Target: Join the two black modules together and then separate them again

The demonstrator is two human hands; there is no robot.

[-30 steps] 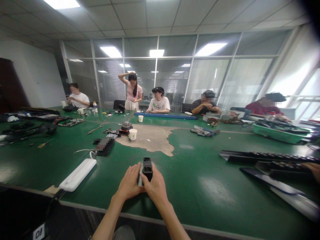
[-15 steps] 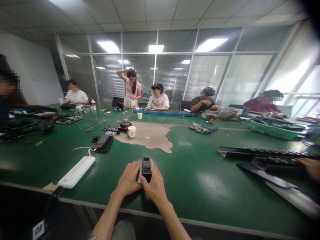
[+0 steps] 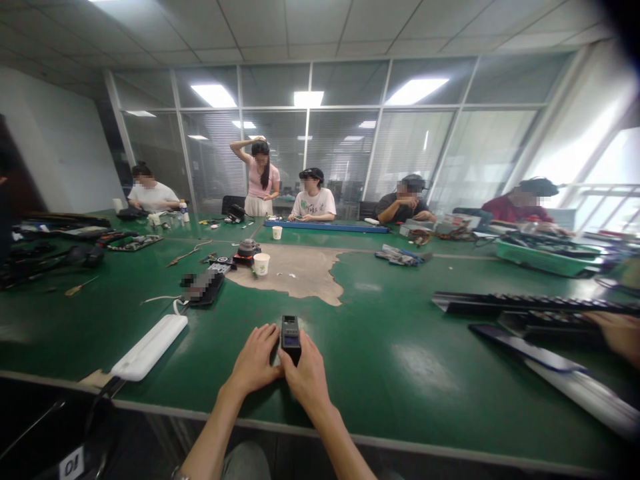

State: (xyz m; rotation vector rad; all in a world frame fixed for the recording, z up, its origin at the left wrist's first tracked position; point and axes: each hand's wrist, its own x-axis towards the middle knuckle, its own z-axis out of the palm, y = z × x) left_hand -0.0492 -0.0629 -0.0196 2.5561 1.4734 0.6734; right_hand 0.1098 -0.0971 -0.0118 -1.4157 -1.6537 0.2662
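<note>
A small black box-shaped device (image 3: 290, 333) with a little screen stands on the green table (image 3: 380, 373) near its front edge. My right hand (image 3: 307, 370) is wrapped round the device's right side, thumb across its near face. On the other side my left hand (image 3: 257, 357) lies close against it, fingers pressed together and curved; between this hand and the device a pale edge shows, too hidden to name.
To the left lie a white power strip (image 3: 150, 347) and a black device (image 3: 204, 287). Paper cups (image 3: 261, 265) stand further back. Black metal rails (image 3: 530, 305), a co-worker's hand (image 3: 617, 333) and a green basket (image 3: 550, 259) are at the right. Several people sit or stand around the table.
The whole view has shifted slightly, so things appear a little further left. Both my hands keep their places around the device. The co-worker's hand at the right shows more.
</note>
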